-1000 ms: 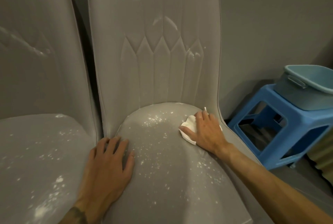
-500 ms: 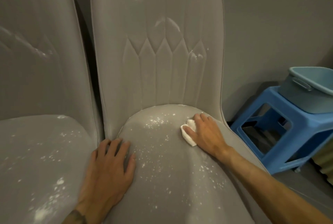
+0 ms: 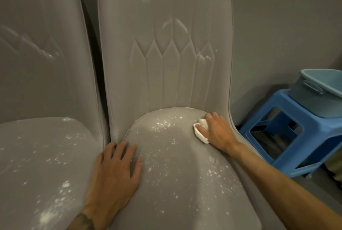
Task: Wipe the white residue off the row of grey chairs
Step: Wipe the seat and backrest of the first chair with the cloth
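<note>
View from above onto a grey chair point(image 3: 166, 81) whose seat point(image 3: 185, 192) is speckled with white residue point(image 3: 162, 124).

At the seat's back right corner, the right hand point(image 3: 218, 131) presses a small wadded white cloth point(image 3: 200, 134) into the upholstery. Its fingers point(image 3: 212, 118) curl over the wad and the thumb pins it from the side. At the seat's front left edge, the left hand point(image 3: 114, 170) lies flat with fingers spread, gripping nothing and bracing the chair.

The residue is thickest across the middle and back of the seat, with more specks along its right front slope. White streaks point(image 3: 177, 24) mark the backrest above the seat. To the left of the seat, a second grey chair point(image 3: 37, 155) carries its own specks and a dense white patch near its front.

To the right of the seat and lower down stands a blue stool point(image 3: 299, 137) with a blue-grey basin point(image 3: 322, 96) on top.

Likely risks:
- The cloth is small and bunched, so it may load up quickly and smear powder into the fabric rather than lift it.
- A sweep towards the seat's left side could push loose specks under the bracing left hand or into the gap between the two chairs.
- Residue caught in the seam where the seat meets the backrest, and in the stitched channels above, may be skipped by flat strokes.
- Wiping the backrest after the seat would drop powder back onto cleaned fabric.
- A wide stroke off the seat's right edge could bring the elbow near the basin.
</note>
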The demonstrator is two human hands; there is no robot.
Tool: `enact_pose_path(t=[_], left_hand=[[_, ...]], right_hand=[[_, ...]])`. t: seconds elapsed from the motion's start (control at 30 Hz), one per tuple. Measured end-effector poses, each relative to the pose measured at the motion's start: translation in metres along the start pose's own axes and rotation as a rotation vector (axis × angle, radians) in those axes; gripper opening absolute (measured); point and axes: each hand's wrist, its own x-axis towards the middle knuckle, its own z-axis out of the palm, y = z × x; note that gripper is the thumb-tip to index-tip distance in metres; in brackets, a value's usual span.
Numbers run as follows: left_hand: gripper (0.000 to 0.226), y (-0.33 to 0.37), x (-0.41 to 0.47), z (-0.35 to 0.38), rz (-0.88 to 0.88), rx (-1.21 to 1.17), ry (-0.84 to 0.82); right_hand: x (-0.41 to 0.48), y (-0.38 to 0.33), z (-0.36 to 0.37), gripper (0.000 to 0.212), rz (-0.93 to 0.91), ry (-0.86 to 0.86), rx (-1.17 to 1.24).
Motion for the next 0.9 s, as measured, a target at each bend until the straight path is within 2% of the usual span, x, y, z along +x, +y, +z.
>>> enact_pose_path(t=[0.07,0.2,0.37,0.63,0.8,0.9], left_hand=[[0.053,0.0,0.0,-0.001,-0.003,-0.003,-0.003],[0.052,0.0,0.0,-0.001,0.002,-0.012,0.004],[0.055,-0.002,0.001,0.001,-0.003,-0.007,-0.013],[0.054,-0.003,0.0,0.003,0.003,0.006,0.008],[0.054,-0.001,0.0,0.002,-0.002,-0.013,0.026],[0.054,-0.002,0.001,0.003,-0.005,-0.018,0.028]], right_hand=[[0.001,-0.007,0.0,0.052,0.021,0.025,-0.061],[-0.017,-0.018,-0.002,0.079,-0.016,0.074,-0.079],[-0.026,-0.022,-0.001,0.098,-0.053,0.042,-0.123],[-0.008,-0.007,0.007,0.039,-0.092,0.112,-0.073],[0.01,-0.015,0.003,0.031,0.097,0.159,-0.085],[-0.005,-0.043,0.018,0.034,0.008,0.151,0.029]])
